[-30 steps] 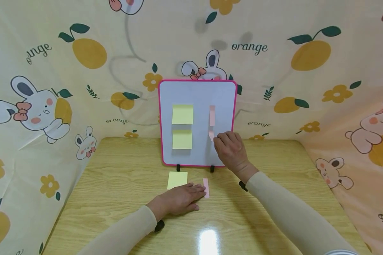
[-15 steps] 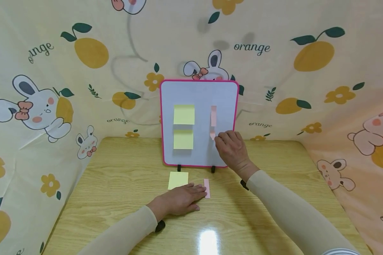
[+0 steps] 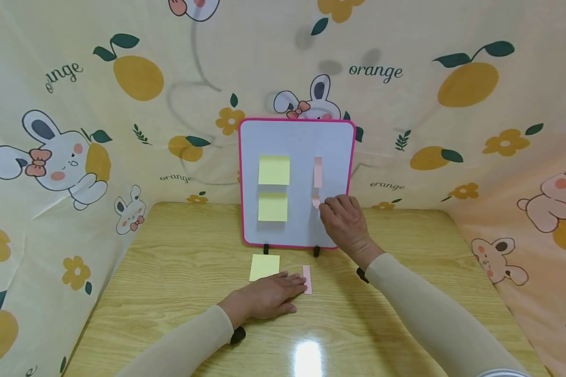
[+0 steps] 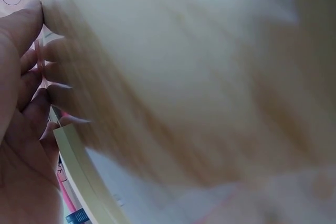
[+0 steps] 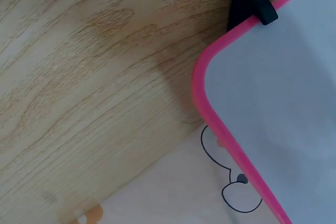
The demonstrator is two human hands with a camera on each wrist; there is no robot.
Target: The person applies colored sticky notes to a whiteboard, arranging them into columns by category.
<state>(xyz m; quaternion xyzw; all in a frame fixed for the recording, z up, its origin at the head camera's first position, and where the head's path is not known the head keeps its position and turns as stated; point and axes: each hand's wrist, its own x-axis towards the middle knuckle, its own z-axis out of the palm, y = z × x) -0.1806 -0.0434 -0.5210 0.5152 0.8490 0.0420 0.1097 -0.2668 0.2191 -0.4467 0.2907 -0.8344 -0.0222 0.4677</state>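
A whiteboard [image 3: 298, 137] with a pink frame stands upright on the table. On its left side are two yellow sticky notes [image 3: 274, 170], one above the other. A narrow pink sticky note [image 3: 318, 173] is on the right side. Below it my right hand [image 3: 346, 222] pinches a second, curled pink strip [image 3: 315, 201] at the board, its lower end hidden by the fingers. My left hand [image 3: 269, 297] lies flat on the table, fingers straight, fingertips on a pink sticky pad [image 3: 307, 276]. Behind that hand lies a yellow sticky pad [image 3: 265, 266], partly covered.
Black feet [image 3: 316, 251] hold the board on the wooden table [image 3: 179, 246]. Printed cloth [image 3: 405, 31] walls in the back and sides. At the bottom right edge the rim of a round object [image 3: 500, 373] shows. The right wrist view shows the board's corner, no hand.
The lower pink strip has curled up more at my right fingertips. Both hands keep nearly the same place against the board and table; the whole head view has shifted slightly.
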